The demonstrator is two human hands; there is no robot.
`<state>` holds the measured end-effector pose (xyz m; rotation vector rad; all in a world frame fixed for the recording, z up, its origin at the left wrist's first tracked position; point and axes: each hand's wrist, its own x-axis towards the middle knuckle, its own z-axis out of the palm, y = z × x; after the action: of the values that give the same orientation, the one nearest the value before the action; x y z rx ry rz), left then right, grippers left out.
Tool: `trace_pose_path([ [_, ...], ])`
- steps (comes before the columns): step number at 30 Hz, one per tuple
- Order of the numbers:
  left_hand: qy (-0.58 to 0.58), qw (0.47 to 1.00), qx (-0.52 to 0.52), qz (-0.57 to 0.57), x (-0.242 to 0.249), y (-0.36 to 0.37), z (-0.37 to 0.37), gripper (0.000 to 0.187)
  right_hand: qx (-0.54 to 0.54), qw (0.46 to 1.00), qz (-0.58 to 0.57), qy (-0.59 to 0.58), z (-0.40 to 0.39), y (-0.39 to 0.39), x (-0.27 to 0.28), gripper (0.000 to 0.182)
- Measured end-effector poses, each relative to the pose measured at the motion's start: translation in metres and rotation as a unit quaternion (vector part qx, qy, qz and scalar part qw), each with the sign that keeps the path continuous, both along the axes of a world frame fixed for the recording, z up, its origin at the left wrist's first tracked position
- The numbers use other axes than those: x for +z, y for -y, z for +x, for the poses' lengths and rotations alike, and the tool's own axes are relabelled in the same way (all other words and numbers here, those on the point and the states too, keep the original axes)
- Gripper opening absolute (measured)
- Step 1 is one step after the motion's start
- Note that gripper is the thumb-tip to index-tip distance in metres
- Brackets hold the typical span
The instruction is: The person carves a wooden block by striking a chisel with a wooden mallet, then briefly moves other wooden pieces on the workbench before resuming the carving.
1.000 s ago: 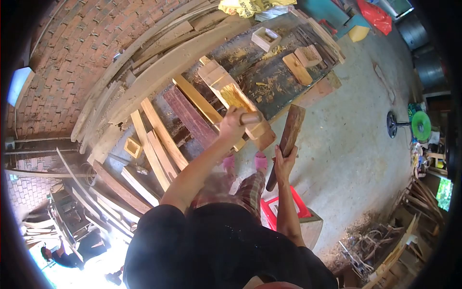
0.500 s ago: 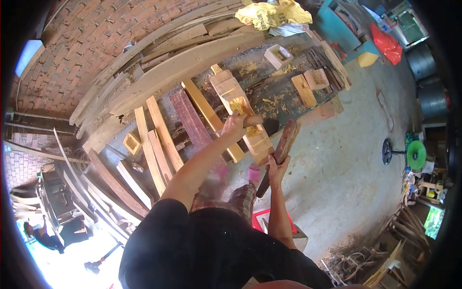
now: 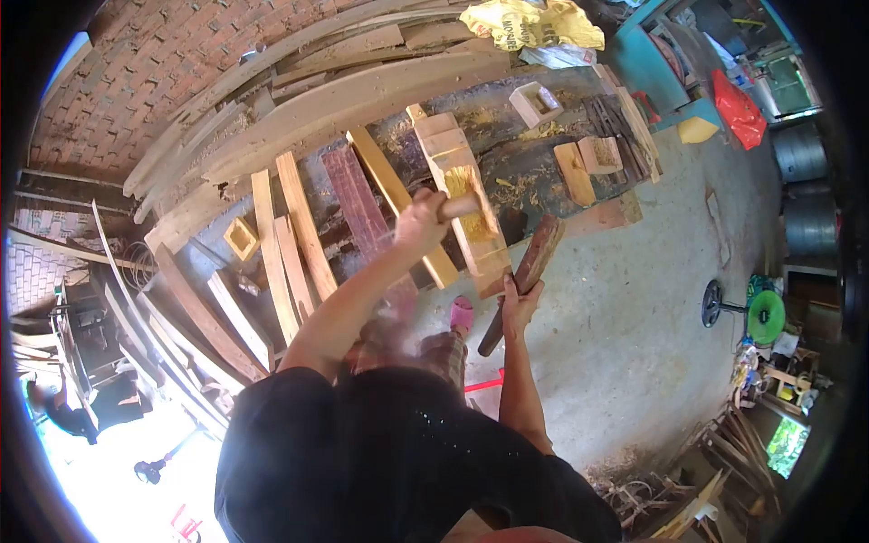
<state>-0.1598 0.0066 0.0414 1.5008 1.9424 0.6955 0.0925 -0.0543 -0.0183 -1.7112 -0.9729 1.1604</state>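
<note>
My left hand (image 3: 421, 223) is closed around the thick, round wooden handle of a chisel (image 3: 459, 207). The handle points right over a carved hollow in a long pale timber (image 3: 490, 262), and the blade is mostly hidden. Yellow shavings (image 3: 462, 182) lie in that hollow. To the right and nearer my body, my right hand (image 3: 520, 308) grips a dark wooden club (image 3: 543, 247) about its middle. The club is tilted, its thick end up by the timber's right side and its narrower end down by my leg. Club and chisel are apart.
A yellowish board (image 3: 398, 201) and a purplish plank (image 3: 356, 199) lie left of the timber. Beyond stand a small wooden box (image 3: 536, 104) and two short blocks (image 3: 574, 174). A green fan (image 3: 766, 317) stands at right. A person (image 3: 68, 412) is at far left.
My left hand and the chisel have shifted left of the hollow, showing more of it. The right hand still grips the club, whose tilt has changed slightly. The whole view has shifted a little.
</note>
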Motion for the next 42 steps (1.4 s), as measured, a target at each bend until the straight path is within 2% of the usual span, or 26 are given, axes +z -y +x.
trace_pose_path([
  [2, 0.017, 0.999, 0.036, 0.009, 0.003, 0.024, -0.023, 0.03, 0.0, 0.999, 0.027, 0.036, 0.001, 0.012, 0.004, 0.042],
  [4, -0.039, 0.994, 0.099, -0.004, 0.004, 0.044, -0.048, 0.037, 0.004, 0.995, 0.068, 0.07, 0.0, 0.016, 0.007, 0.04],
  [7, -0.09, 0.983, 0.16, 0.008, -0.027, 0.07, -0.08, 0.044, 0.013, 0.989, 0.106, 0.104, -0.004, 0.033, 0.012, 0.04],
  [9, -0.086, 0.976, 0.198, 0.01, -0.053, 0.078, -0.088, 0.047, 0.083, 0.971, 0.151, 0.166, -0.018, 0.038, 0.018, 0.04],
  [11, -0.081, 0.968, 0.236, 0.009, -0.066, 0.081, -0.089, 0.049, 0.136, 0.97, 0.114, 0.165, -0.048, 0.035, 0.031, 0.04],
  [13, -0.077, 0.965, 0.248, 0.023, -0.066, 0.079, -0.089, 0.049, 0.242, 0.942, 0.134, 0.19, -0.077, 0.025, 0.037, 0.043],
  [14, -0.078, 0.964, 0.253, 0.025, -0.064, 0.079, -0.089, 0.049, 0.245, 0.941, 0.137, 0.189, -0.09, 0.02, 0.028, 0.043],
  [16, -0.079, 0.957, 0.275, -0.044, -0.054, 0.078, -0.087, 0.051, 0.28, 0.903, 0.153, 0.288, -0.116, 0.009, 0.008, 0.053],
  [17, -0.079, 0.956, 0.279, -0.044, -0.051, 0.079, -0.087, 0.051, 0.284, 0.901, 0.155, 0.287, -0.125, 0.004, 0.006, 0.053],
  [19, -0.045, 0.952, 0.292, -0.086, -0.052, 0.084, -0.089, 0.054, 0.324, 0.865, 0.119, 0.364, -0.144, -0.005, 0.022, 0.063],
  [20, -0.024, 0.955, 0.291, -0.044, -0.078, 0.087, -0.095, 0.056, 0.36, 0.842, 0.057, 0.398, -0.15, -0.01, 0.025, 0.07],
  [21, -0.019, 0.954, 0.296, -0.044, -0.078, 0.089, -0.098, 0.056, 0.364, 0.838, 0.059, 0.402, -0.153, -0.014, 0.023, 0.07],
  [23, 0.054, 0.955, 0.28, -0.08, -0.079, 0.089, -0.101, 0.061, 0.377, 0.82, -0.018, 0.431, -0.157, -0.022, 0.02, 0.074],
  [24, 0.041, 0.957, 0.28, -0.069, -0.082, 0.09, -0.101, 0.059, 0.395, 0.795, -0.04, 0.46, -0.161, -0.027, 0.029, 0.078],
  [25, 0.049, 0.954, 0.288, -0.069, -0.086, 0.09, -0.1, 0.059, 0.4, 0.788, -0.037, 0.467, -0.161, -0.028, 0.026, 0.078],
  [27, 0.05, 0.953, 0.294, -0.057, -0.091, 0.088, -0.098, 0.061, 0.418, 0.729, 0.049, 0.54, -0.161, -0.029, 0.017, 0.086],
  [28, 0.059, 0.952, 0.294, -0.069, -0.092, 0.087, -0.098, 0.061, 0.424, 0.721, 0.054, 0.545, -0.163, -0.033, 0.015, 0.086],
  [30, 0.09, 0.947, 0.295, -0.085, -0.091, 0.085, -0.1, 0.062, 0.407, 0.753, -0.069, 0.512, -0.167, -0.041, 0.016, 0.082],
  [33, 0.122, 0.941, 0.3, -0.097, -0.087, 0.086, -0.105, 0.063, 0.414, 0.767, -0.097, 0.48, -0.164, -0.044, 0.025, 0.084],
  [34, 0.121, 0.942, 0.299, -0.096, -0.084, 0.087, -0.106, 0.063, 0.417, 0.761, -0.098, 0.487, -0.16, -0.044, 0.025, 0.084],
  [36, 0.12, 0.944, 0.294, -0.094, -0.085, 0.087, -0.108, 0.066, 0.441, 0.805, -0.048, 0.393, -0.15, -0.043, 0.024, 0.083],
  [37, 0.126, 0.942, 0.291, -0.11, -0.081, 0.086, -0.11, 0.068, 0.441, 0.801, -0.053, 0.4, -0.146, -0.04, 0.029, 0.083],
  [39, 0.129, 0.943, 0.287, -0.111, -0.076, 0.086, -0.11, 0.07, 0.439, 0.832, -0.007, 0.339, -0.138, -0.033, 0.038, 0.081],
  [41, 0.129, 0.946, 0.279, -0.106, -0.067, 0.084, -0.108, 0.066, 0.443, 0.832, 0.027, 0.333, -0.118, -0.028, 0.038, 0.081],
  [42, 0.12, 0.951, 0.266, -0.105, -0.055, 0.08, -0.105, 0.064, 0.426, 0.854, 0.031, 0.296, -0.109, -0.022, 0.049, 0.078],
])
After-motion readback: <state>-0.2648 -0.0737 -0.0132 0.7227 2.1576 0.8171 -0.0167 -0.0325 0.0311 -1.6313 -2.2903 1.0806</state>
